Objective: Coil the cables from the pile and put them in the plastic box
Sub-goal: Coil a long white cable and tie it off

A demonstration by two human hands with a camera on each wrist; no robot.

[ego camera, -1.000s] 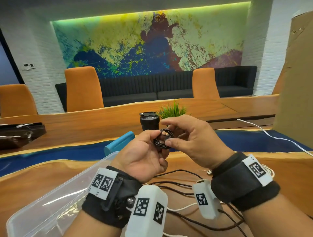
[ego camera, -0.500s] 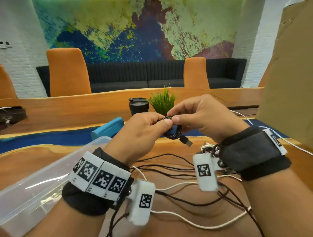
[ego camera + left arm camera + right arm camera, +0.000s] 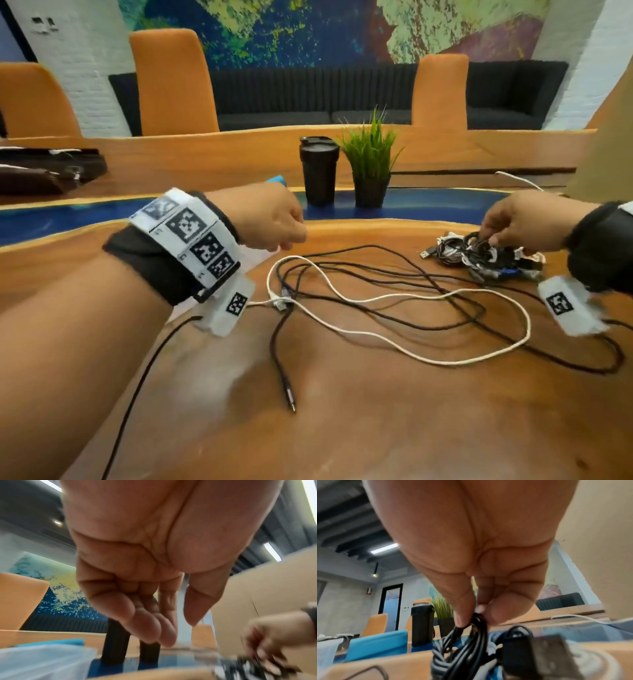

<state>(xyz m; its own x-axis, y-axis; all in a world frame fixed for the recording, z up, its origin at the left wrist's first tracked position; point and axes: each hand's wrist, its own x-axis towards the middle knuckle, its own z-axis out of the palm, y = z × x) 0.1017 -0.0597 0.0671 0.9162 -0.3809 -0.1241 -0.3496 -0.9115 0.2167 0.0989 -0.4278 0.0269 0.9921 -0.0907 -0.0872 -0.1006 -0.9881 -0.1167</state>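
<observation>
left hand (image 3: 270, 219) just left of the black cup (image 3: 319, 169), grip loosely curled, empty, above the loose cables (image 3: 376, 301) on the surface (image 3: 376, 428). plastic box (image 3: 42, 660) further left of the cup. right hand (image 3: 520, 222) well right of the cup, grip pinched on a black coil (image 3: 471, 627) atop the bundled pile (image 3: 479, 255). best lifted straight, loops kept pinched against unwinding.

Table (image 3: 376, 428): glossy polished wood, blue resin strip. Box (image 3: 42, 660): translucent plastic. Cup (image 3: 319, 171): matt black. Chairs (image 3: 171, 82): orange cloth.
</observation>
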